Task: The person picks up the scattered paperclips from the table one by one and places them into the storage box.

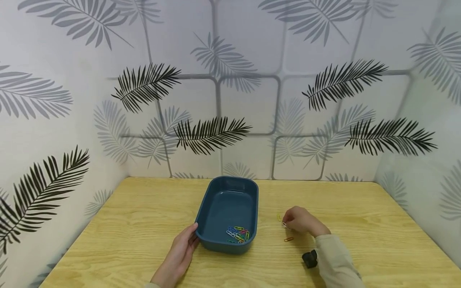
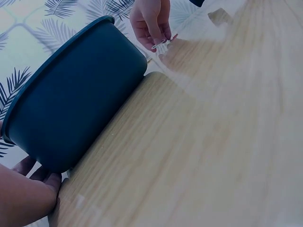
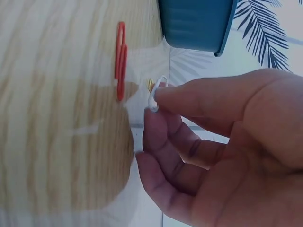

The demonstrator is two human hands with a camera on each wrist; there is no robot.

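In the head view my left hand [image 1: 180, 252] grips the near left corner of a dark blue rectangular tub [image 1: 227, 208], thumb up at the rim and fingers against the outside wall. Several coloured paper clips [image 1: 237, 235] lie inside, at the tub's near end. To the right of the tub, my right hand [image 1: 302, 220] pinches a white paper clip [image 3: 152, 94] between thumb and fingertips, close over the table. An orange-red paper clip [image 3: 120, 61] lies on the wood beside that hand, and a yellow paper clip [image 1: 279, 217] lies just beyond its fingers.
A light wooden table [image 1: 155, 216] carries everything. Close to the right sleeve sits a small black object [image 1: 309, 259]. Walls with a leaf pattern [image 1: 245, 100] rise behind the table and at both sides.
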